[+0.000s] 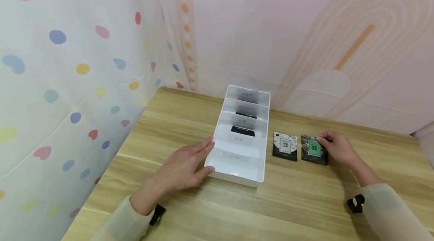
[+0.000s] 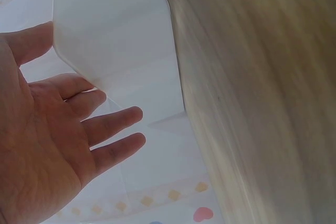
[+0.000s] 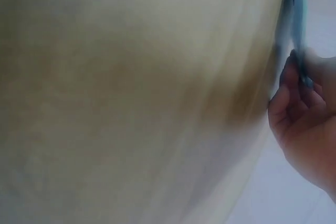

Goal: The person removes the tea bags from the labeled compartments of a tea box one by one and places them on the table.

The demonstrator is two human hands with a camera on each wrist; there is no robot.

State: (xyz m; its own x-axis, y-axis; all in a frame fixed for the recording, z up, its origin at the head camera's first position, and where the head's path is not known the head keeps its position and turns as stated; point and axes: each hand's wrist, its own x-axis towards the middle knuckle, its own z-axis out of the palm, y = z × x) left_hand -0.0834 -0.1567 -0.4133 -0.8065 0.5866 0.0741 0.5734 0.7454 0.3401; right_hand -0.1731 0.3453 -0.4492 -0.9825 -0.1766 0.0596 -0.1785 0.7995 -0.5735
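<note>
A long white divided box [image 1: 234,178] stands on the table, with several compartments in a row. My left hand [image 1: 183,167] rests against its near left corner, fingers extended along the left rim and thumb at the front edge; in the left wrist view this hand [image 2: 58,124] touches the box's wall [image 2: 115,51]. Right of the box, my right hand [image 1: 337,148] pinches the upper right corner of a dark sachet with a green label [image 1: 314,148]. The right wrist view shows that sachet edge-on [image 3: 298,19] between thumb and fingers. A second sachet with a pale label [image 1: 285,146] lies between it and the box.
Black packets show inside the box, one in the middle compartment [image 1: 242,131] and one farther back [image 1: 246,115]. The wooden table [image 1: 288,203] meets a patterned cloth [image 1: 257,37] behind and a spotted cloth [image 1: 84,94] at the left.
</note>
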